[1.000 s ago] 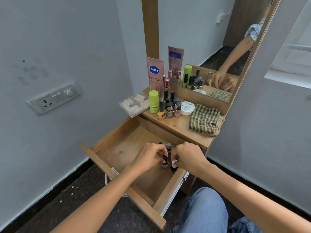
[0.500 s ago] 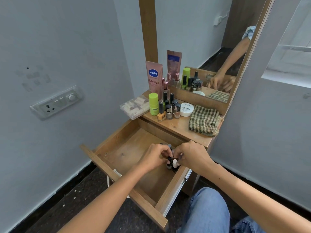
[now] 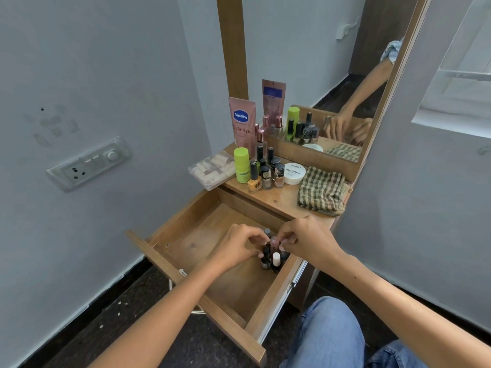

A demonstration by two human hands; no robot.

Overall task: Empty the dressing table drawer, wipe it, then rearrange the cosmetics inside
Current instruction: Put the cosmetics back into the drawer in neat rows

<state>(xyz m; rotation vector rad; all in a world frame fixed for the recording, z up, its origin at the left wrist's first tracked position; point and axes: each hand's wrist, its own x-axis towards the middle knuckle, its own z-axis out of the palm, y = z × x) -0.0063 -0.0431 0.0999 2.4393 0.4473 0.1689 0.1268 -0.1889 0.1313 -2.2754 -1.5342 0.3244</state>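
The wooden drawer (image 3: 202, 240) is pulled out, its floor mostly bare. A small cluster of nail polish bottles (image 3: 271, 258) stands upright by its right wall, one with a white cap (image 3: 276, 258). My left hand (image 3: 239, 248) pinches a dark-capped bottle on the cluster's left side. My right hand (image 3: 305, 239) pinches the pink cap of a bottle (image 3: 274, 242) at the back of the cluster. My fingers hide part of the bottles. More nail polish bottles (image 3: 265, 173) stand on the table top.
On the table top are a Vaseline tube (image 3: 241, 120), a green roll-on (image 3: 241, 166), a white jar (image 3: 294, 173), a clear box (image 3: 212, 168) and a folded checked cloth (image 3: 322, 191). The mirror (image 3: 318, 49) rises behind. A wall socket (image 3: 87, 164) is left; my knee (image 3: 329, 335) is below the drawer.
Both hands stay on the bottle cluster and have shifted slightly toward the drawer's back right. My fingers now hold the caps higher up. The view has tilted a little.
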